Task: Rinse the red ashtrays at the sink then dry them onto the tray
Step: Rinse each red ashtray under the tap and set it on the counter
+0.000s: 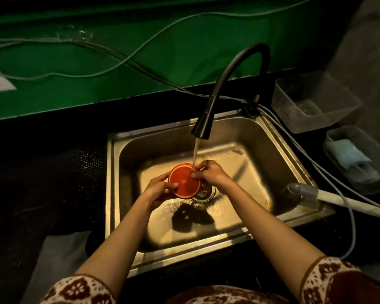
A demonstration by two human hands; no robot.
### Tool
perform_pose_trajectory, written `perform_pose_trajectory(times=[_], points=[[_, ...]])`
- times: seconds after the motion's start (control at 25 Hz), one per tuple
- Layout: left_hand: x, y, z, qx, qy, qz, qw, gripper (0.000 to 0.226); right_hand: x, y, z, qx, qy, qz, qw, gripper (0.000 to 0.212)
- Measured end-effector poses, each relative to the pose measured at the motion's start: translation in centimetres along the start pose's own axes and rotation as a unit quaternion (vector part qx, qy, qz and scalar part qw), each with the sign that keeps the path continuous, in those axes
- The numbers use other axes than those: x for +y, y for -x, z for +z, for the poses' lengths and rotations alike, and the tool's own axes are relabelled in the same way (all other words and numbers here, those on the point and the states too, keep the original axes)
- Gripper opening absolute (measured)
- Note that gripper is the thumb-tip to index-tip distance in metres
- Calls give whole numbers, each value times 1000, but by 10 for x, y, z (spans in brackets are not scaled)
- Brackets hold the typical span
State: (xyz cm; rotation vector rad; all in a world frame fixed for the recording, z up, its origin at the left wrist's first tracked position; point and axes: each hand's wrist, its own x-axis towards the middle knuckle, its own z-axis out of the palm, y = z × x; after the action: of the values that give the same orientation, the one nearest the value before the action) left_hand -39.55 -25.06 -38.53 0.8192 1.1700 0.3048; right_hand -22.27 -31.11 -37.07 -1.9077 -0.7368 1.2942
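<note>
You are gripping the ashtray point(184, 183) tilted just below the tap point(203, 126), left hand point(157, 189) curled round one rim, right hand point(211, 173) pinching the other, probably so the stream point(195, 152) is running down its face.

In the sink point(246, 172) we find bare floor at three and six o'clock; the faucet point(226, 84) overhangs at twelve.
</note>
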Motion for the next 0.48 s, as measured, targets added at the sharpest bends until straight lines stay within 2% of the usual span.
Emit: perform_pose_trajectory(times=[0.16, 0.32, 0.4, 0.48], points=[[-9, 6, 0, 31, 59, -2, 998, 57, -5, -7, 14, -22, 90, -55, 994, 22], [-16, 6, 9, 50, -9, -7, 999, 58, 16, -12, 9, -54, 159, -37, 985, 27], [-16, 5, 17, 65, -83, -11, 994, 58, 29, -10, 4, -64, 133, -7, 989, 16], [-10, 4, 28, 69, -152, 0, 986, 57, 33, -4, -2, -77, 43, 35, 996, 8]])
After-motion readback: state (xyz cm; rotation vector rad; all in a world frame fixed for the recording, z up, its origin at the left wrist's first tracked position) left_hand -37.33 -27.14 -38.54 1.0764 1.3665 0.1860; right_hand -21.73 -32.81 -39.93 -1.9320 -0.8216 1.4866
